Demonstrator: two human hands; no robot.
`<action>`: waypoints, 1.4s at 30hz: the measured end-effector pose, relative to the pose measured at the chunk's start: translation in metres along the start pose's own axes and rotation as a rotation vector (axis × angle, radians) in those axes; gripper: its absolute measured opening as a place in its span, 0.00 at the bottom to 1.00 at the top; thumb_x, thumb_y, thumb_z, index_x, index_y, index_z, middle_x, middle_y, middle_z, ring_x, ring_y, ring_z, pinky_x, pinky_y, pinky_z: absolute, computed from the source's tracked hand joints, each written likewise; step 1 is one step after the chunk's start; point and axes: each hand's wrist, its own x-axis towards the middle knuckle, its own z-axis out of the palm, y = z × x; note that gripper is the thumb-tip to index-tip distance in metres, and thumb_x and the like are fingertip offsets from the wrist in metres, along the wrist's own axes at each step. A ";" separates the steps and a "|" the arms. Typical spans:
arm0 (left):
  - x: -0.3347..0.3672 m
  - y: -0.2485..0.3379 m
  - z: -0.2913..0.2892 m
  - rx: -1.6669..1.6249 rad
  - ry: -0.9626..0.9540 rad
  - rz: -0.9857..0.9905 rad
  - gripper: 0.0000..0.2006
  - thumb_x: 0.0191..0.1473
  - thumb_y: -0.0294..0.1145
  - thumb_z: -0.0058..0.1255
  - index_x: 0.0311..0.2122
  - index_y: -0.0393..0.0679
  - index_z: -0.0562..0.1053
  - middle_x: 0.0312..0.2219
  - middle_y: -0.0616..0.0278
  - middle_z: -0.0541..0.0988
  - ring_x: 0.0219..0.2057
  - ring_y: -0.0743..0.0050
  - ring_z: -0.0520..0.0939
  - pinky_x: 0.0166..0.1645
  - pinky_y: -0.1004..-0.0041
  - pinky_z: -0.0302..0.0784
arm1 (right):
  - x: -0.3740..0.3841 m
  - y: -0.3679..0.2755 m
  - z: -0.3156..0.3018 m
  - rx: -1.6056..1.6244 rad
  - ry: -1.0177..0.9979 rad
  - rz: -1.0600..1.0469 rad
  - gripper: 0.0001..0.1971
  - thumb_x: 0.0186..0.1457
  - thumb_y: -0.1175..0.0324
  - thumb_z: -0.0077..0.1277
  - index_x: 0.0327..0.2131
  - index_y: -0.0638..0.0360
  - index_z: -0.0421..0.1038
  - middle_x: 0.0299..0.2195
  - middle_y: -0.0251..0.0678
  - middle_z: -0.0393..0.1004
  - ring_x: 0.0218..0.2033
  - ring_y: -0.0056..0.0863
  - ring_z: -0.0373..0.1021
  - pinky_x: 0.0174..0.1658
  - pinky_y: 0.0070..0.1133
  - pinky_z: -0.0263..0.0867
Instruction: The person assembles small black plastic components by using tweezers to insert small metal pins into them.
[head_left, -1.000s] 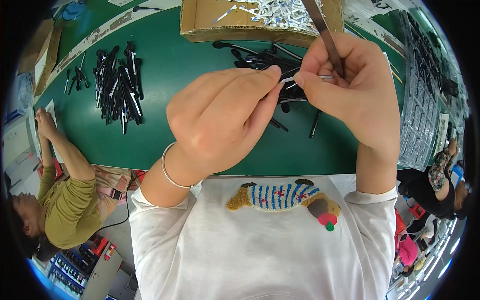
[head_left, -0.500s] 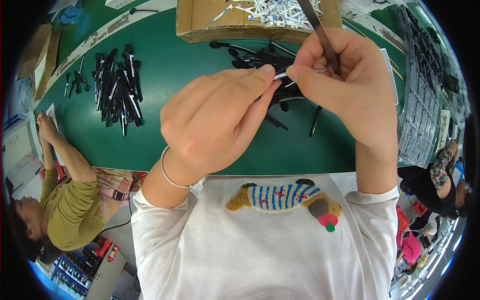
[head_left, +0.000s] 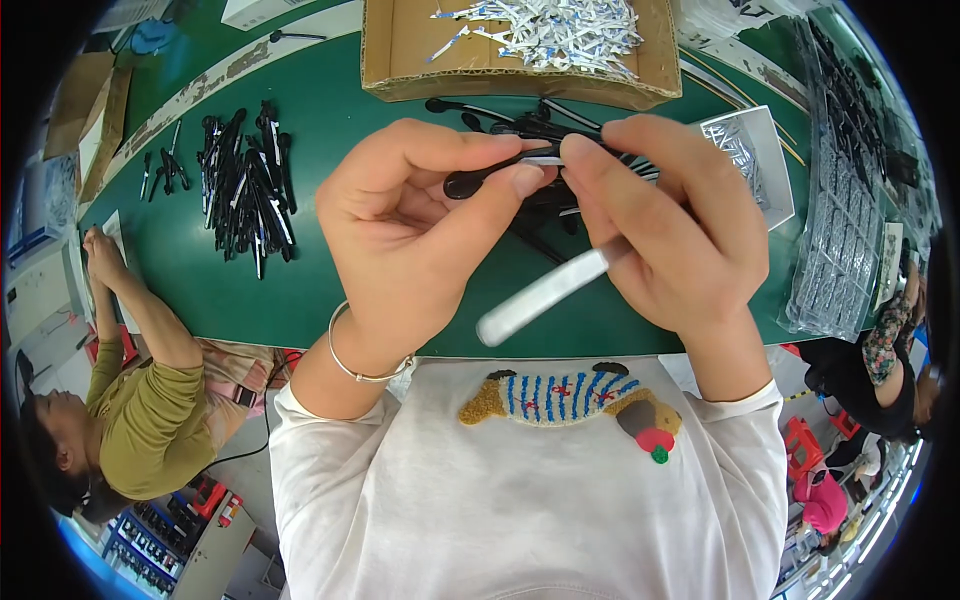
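Observation:
Between the thumb and fingers of my left hand (head_left: 395,225) is a slim black handle-like part (head_left: 467,185) with a rounded, club-shaped end and a pale strip along it. My right hand (head_left: 690,225) pinches the part's other end, fingertips close to the left ones. A flat, shiny metal tool (head_left: 545,298), resembling the back end of tweezers, sticks out from under the right palm toward me, blurred. Behind and beneath both hands lies a heap of similar black parts (head_left: 455,107), partly hidden.
A cardboard box (head_left: 520,91) of white paper strips (head_left: 570,35) stands at the back. Another pile of black parts (head_left: 247,190) lies left on the green table (head_left: 360,310). Right are a white box (head_left: 785,190) and clear plastic trays (head_left: 835,250). A person (head_left: 150,430) sits at left.
My left hand has turned, so the black part's rounded end now shows. My right hand has rotated, swinging the metal tool from pointing away to pointing toward me. The white box has come into view.

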 end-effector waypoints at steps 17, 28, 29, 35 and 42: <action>0.007 0.017 0.000 -0.056 -0.135 -0.262 0.07 0.48 0.17 0.51 0.35 0.30 0.72 0.29 0.52 0.78 0.30 0.68 0.81 0.35 0.74 0.80 | 0.010 0.012 -0.007 0.116 -0.084 -0.135 0.09 0.40 0.78 0.59 0.30 0.64 0.76 0.27 0.38 0.73 0.23 0.26 0.70 0.23 0.15 0.65; 0.001 0.016 0.011 -0.227 -0.050 -0.397 0.06 0.50 0.20 0.52 0.35 0.31 0.75 0.28 0.55 0.79 0.28 0.71 0.81 0.35 0.77 0.78 | 0.001 0.018 -0.015 1.022 -0.170 0.650 0.13 0.43 0.82 0.53 0.36 0.71 0.69 0.31 0.43 0.71 0.29 0.21 0.66 0.33 0.13 0.62; 0.003 0.011 0.009 -0.008 -0.110 -0.188 0.06 0.49 0.20 0.53 0.34 0.32 0.75 0.28 0.55 0.80 0.29 0.70 0.81 0.37 0.76 0.76 | 0.003 0.019 -0.015 1.022 -0.169 0.653 0.13 0.43 0.82 0.53 0.36 0.71 0.69 0.31 0.43 0.71 0.29 0.21 0.66 0.33 0.13 0.62; 0.000 0.014 0.007 0.400 -0.203 0.054 0.10 0.42 0.18 0.56 0.34 0.33 0.77 0.24 0.56 0.79 0.23 0.75 0.79 0.28 0.79 0.72 | 0.009 0.011 -0.013 0.945 -0.193 0.469 0.11 0.43 0.81 0.54 0.34 0.70 0.68 0.31 0.43 0.71 0.31 0.25 0.69 0.34 0.16 0.66; -0.004 0.009 0.012 0.418 -0.087 0.207 0.12 0.39 0.17 0.59 0.34 0.34 0.77 0.20 0.58 0.78 0.15 0.79 0.75 0.18 0.82 0.66 | 0.005 0.002 -0.011 1.020 -0.071 0.623 0.10 0.43 0.84 0.53 0.32 0.69 0.67 0.31 0.44 0.71 0.29 0.22 0.70 0.36 0.15 0.67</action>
